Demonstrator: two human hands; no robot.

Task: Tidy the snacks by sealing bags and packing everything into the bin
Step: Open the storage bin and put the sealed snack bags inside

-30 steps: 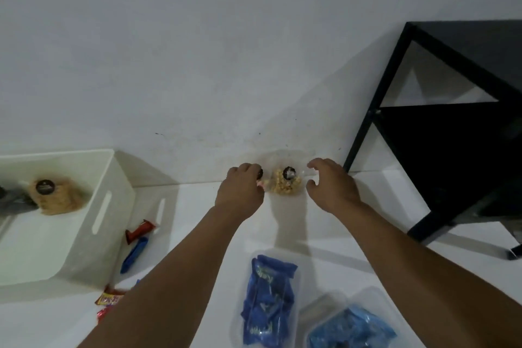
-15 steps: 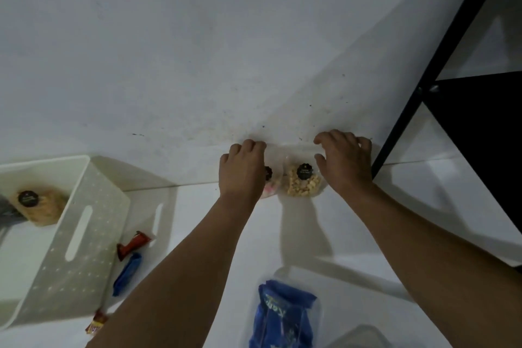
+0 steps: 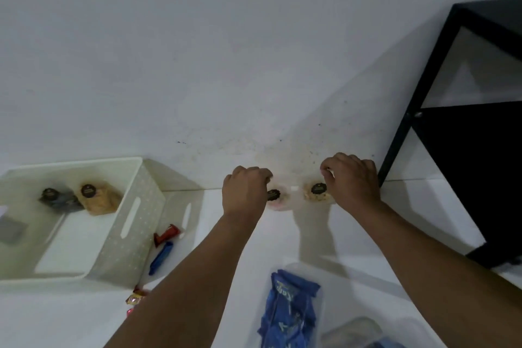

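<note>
Reached out with both arms to the far edge of the white table (image 3: 282, 237), against the wall (image 3: 197, 51). Curled the left hand (image 3: 245, 192) over the top of a clear bag with pinkish contents (image 3: 278, 198) and a dark round label; curled the right hand (image 3: 351, 179) over a second clear bag of pale, nutty pieces (image 3: 316, 194), also with a dark label. Seemed to pinch each bag's upper edge with bent fingers, though could not tell how firm the hold was. Compared with half a second before: hands spread farther apart, with the two bags now separated by a gap where they had sat side by side; left bag uncovered more than before, earlier mostly hidden behind the left hand. View pulled back as well, so showed more of the white bin (image 3: 132, 215) at left, holding a tan snack bag (image 3: 97, 198) and a dark snack bag (image 3: 58, 199). Left lying just beside the bin: a red bar (image 3: 166, 234), a blue bar (image 3: 161, 257) and some small wrapped candies (image 3: 135, 297). Kept near the front edge: a clear bag of blue packets (image 3: 288, 311). Stood at right: a black shelf frame (image 3: 466, 127).
</note>
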